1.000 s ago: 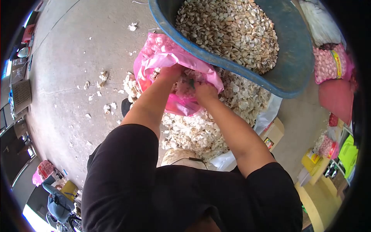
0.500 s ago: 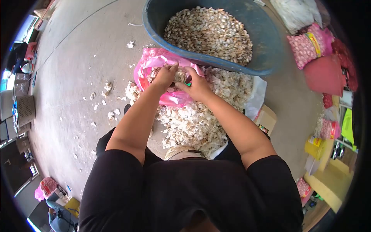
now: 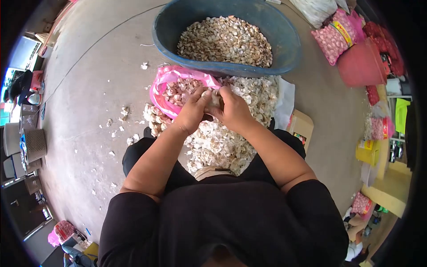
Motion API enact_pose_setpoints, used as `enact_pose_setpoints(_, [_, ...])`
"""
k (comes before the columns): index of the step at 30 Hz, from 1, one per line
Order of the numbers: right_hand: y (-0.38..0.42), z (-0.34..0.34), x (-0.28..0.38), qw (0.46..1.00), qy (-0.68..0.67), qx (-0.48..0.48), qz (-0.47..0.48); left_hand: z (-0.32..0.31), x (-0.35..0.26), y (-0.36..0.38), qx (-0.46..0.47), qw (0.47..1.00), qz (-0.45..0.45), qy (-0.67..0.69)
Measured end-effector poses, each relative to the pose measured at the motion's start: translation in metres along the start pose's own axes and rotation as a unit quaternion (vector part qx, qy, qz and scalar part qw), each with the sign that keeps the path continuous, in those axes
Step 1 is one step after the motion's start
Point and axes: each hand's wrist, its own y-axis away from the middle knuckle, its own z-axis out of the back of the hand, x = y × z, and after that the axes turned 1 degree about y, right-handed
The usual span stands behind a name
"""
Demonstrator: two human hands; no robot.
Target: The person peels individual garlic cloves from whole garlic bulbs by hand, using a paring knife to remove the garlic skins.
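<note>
My left hand (image 3: 193, 111) and my right hand (image 3: 235, 111) meet over the heap of papery garlic skins (image 3: 218, 144). Both are closed around a pale garlic bulb (image 3: 215, 98), mostly hidden by the fingers. Just beyond my left hand, a pink plastic bag (image 3: 156, 86) lies with its mouth spread, full of purplish garlic bulbs (image 3: 180, 90). Loose whitish bulbs (image 3: 155, 119) are piled against the bag's near left side. Farther off, a large blue tub (image 3: 284, 49) contains many separated garlic cloves (image 3: 227, 42).
A white sheet (image 3: 286, 100) and a cardboard box (image 3: 302, 127) lie right of the skins. Skin scraps dot the concrete floor (image 3: 84, 129) at left. At far right are a red tub (image 3: 361, 66) and a filled pink mesh bag (image 3: 333, 40). Another person (image 3: 78, 257) shows at lower left.
My hands have drawn back out of the pink bag toward me, now together around a bulb. The bag's bulbs show more fully. The green bit by my right hand is out of sight.
</note>
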Motion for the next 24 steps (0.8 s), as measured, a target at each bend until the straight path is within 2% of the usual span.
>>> enact_pose_setpoints(1, [0.001,0.0,-0.008,0.999,0.029,0.015,0.002,0.0,0.011,-0.008,0.002,0.999,-0.024,0.029])
enact_pose_setpoints(3, [-0.004,-0.001,-0.017,0.998,0.047,0.031,0.006,-0.001,0.017,-0.019,-0.01,1.0,-0.009,0.008])
enact_pose_setpoints(4, [-0.007,0.001,-0.018,0.999,-0.01,0.052,-0.001,-0.001,0.02,-0.023,-0.017,1.0,0.0,-0.002])
enact_pose_setpoints(5, [-0.01,0.003,-0.02,0.995,-0.068,0.072,-0.008,-0.01,0.024,-0.027,-0.079,0.996,-0.03,0.017])
enact_pose_setpoints(8, [-0.015,0.01,-0.024,0.977,-0.173,0.118,-0.028,-0.007,0.009,-0.031,-0.021,1.0,-0.01,0.0])
enact_pose_setpoints(9, [-0.015,0.01,-0.025,0.972,-0.198,0.123,-0.037,-0.008,0.009,-0.034,-0.005,0.999,-0.027,0.034])
enact_pose_setpoints(11, [-0.017,0.013,-0.028,0.955,-0.253,0.142,-0.061,-0.01,0.004,-0.032,-0.009,0.999,0.008,0.04])
enact_pose_setpoints(13, [-0.017,0.015,-0.03,0.93,-0.313,0.169,-0.095,-0.009,0.001,-0.034,0.007,0.997,0.045,0.069])
enact_pose_setpoints(16, [-0.011,0.012,-0.028,0.818,-0.513,0.131,-0.227,0.001,0.004,-0.039,0.063,0.981,0.106,0.148])
enact_pose_setpoints(19, [-0.013,0.021,-0.029,0.796,-0.534,0.117,-0.261,0.004,0.001,-0.042,0.072,0.977,0.114,0.163])
enact_pose_setpoints(20, [-0.016,0.021,-0.038,0.888,-0.387,0.11,-0.222,0.006,0.001,-0.043,0.079,0.975,0.119,0.167])
enact_pose_setpoints(21, [-0.026,0.021,-0.054,0.953,-0.228,0.098,-0.175,0.006,-0.001,-0.044,0.061,0.982,0.111,0.137])
enact_pose_setpoints(22, [-0.031,0.024,-0.063,0.987,-0.061,0.083,-0.122,0.005,-0.001,-0.044,0.053,0.986,0.111,0.116])
enact_pose_setpoints(23, [-0.033,0.029,-0.064,0.981,0.056,0.139,-0.123,0.004,-0.001,-0.043,0.044,0.988,0.111,0.094])
enact_pose_setpoints(24, [-0.028,0.023,-0.072,0.982,0.15,0.083,-0.08,0.004,-0.002,-0.043,0.035,0.991,0.11,0.072])
